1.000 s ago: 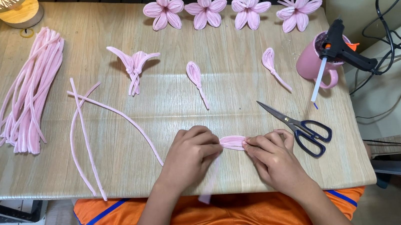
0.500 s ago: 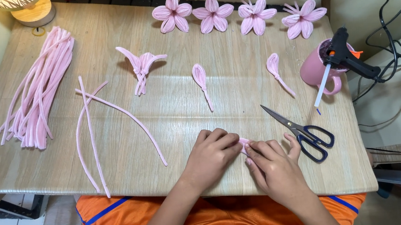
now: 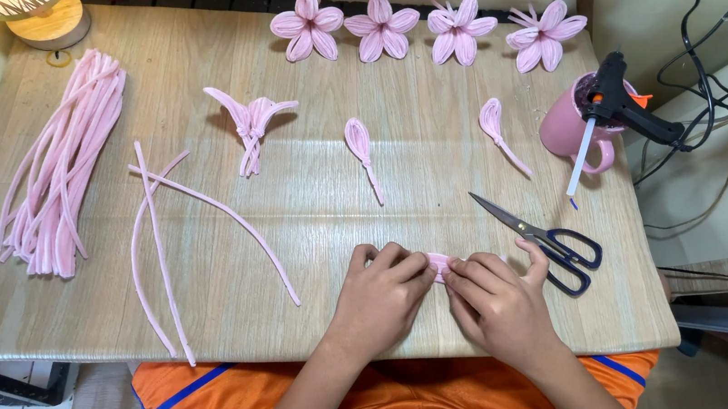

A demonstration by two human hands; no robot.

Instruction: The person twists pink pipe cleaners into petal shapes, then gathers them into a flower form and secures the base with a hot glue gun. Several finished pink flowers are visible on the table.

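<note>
A short pink chenille piece is pinched between the fingertips of the left hand and the right hand, both closed on it at the near edge of the bench, just left of the black-handled scissors. The bend is judged best shaped with the stem kept pressed flat against the wood, the fingertips set close together so that the fuzzy wire folds tightly rather than bowing, and the ends kept level for twisting. Only a small part of the piece is seen: soft, fuzzy, pale pink, apparently folded into a narrow loop, much like the finished petals lying farther up the bench; the rest is hidden by the fingers.
</note>
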